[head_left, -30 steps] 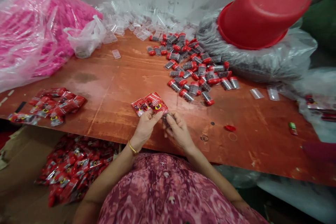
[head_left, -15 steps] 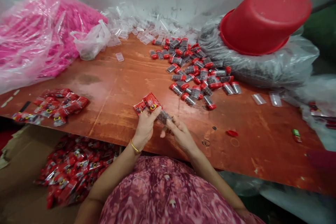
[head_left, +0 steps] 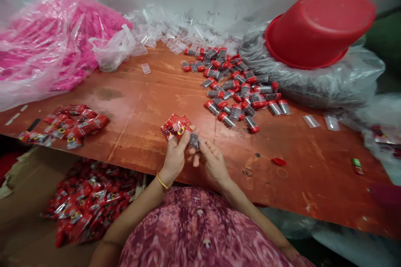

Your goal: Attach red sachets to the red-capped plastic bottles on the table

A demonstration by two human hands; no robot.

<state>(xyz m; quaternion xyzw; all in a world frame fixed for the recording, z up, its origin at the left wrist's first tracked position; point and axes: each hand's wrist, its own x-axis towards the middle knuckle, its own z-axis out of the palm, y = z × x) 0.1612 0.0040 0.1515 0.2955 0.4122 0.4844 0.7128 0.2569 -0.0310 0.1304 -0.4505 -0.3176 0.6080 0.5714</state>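
Observation:
My left hand is closed on a small bunch of red printed packets, held just above the near edge of the reddish-brown table. My right hand pinches a small clear capsule with dark contents right beside the packets; both hands touch at the fingertips. A heap of red-capped capsules lies further back on the table, right of centre.
A pile of filled red packets lies at the table's left. More packets sit in a box below. A pink plastic bag, clear empty capsules, a grey bag and an upturned red basin line the back.
The bunch of packets in my left hand has turned and drawn closer together. The capsule in my right hand has moved up against it. The view has shifted slightly.

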